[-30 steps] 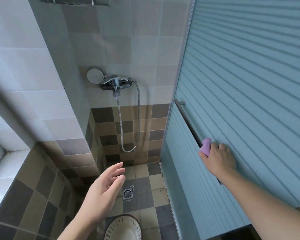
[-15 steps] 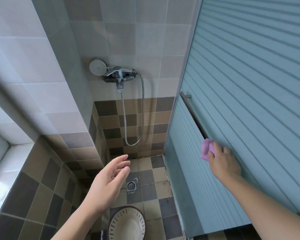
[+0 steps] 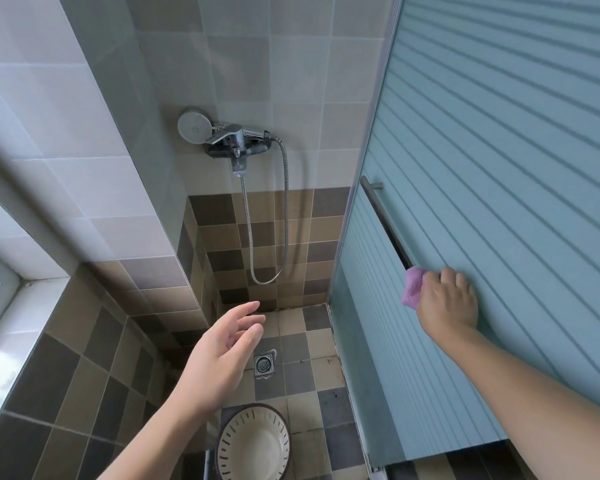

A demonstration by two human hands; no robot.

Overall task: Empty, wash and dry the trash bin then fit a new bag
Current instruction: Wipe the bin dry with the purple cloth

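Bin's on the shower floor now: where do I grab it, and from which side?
Take the bin by its near rim, coming straight down with the free left hand. It stands upright, mouth open to the camera, and the slotted wall below the rim gives the fingers purchase.

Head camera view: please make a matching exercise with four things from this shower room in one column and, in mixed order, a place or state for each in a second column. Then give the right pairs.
Things:
1. round cream slotted trash bin
2. small purple cloth
3. chrome shower hose
4. left hand

Places or states:
A. hangs in a loop below the wall tap
B. open, holds nothing
C. stands on the tiled floor, at the bottom of the view
D. gripped by the right hand against the blue striped glass door

Pairs: 1-C, 2-D, 3-A, 4-B
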